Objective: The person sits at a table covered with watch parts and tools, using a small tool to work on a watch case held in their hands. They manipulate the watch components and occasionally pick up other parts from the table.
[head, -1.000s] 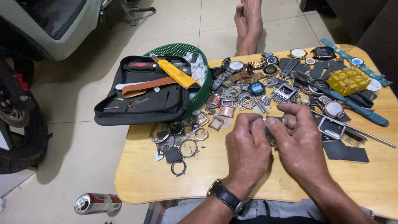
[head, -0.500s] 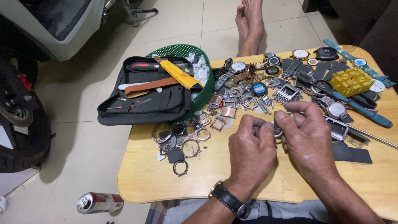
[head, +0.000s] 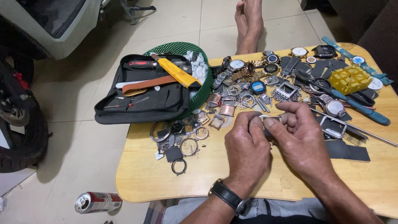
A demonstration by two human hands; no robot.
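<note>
Both hands (head: 273, 141) slightly nearer vs 0.5 s ago, grip closed on small metal ring (head: 265, 118).

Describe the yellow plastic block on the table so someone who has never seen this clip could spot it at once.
Start at the low wooden table and go to its far right corner, beyond the right hand. Among dark straps and round watch faces sits the yellow block. It alone is bright yellow, squarish and ribbed with slots, unlike the long yellow-handled tool over the tool case at the left.

A red-and-silver drink can (head: 98, 202) lies on the floor beside the table (head: 145, 182)
</note>
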